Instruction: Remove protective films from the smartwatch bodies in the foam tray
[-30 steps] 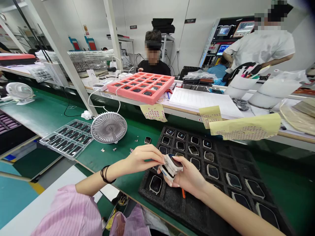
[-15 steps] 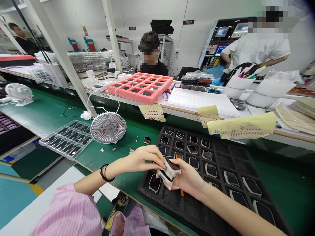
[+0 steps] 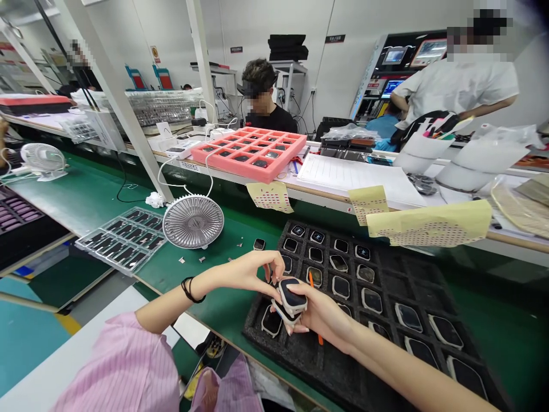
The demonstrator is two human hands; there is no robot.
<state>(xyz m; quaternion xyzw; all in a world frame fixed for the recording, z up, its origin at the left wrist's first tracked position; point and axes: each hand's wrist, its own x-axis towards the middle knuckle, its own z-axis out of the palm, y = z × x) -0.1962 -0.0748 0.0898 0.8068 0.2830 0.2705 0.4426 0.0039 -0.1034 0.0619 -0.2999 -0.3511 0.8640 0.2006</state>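
My right hand is wrapped round two watch cases, one on top of the other, with the thumb on the upper watch case. The lower watch case shows beneath it. At their left edge is my left hand, its thumb touching the cases and its other fingers raised and curled. An orange stick sticks out past my right hand. Under both hands lies a black foam tray with watch cases in many compartments. One small watch case rests on the green bench beyond my left hand.
A round fan and a clear tray of dark parts stand at the left. Along the raised shelf are a pink foam tray, papers and white containers. Several people are beyond the shelf.
My left fingers have lifted off the upper watch case and curled above its left edge. The two cases have shifted slightly left in my right hand. The view has turned slightly left.
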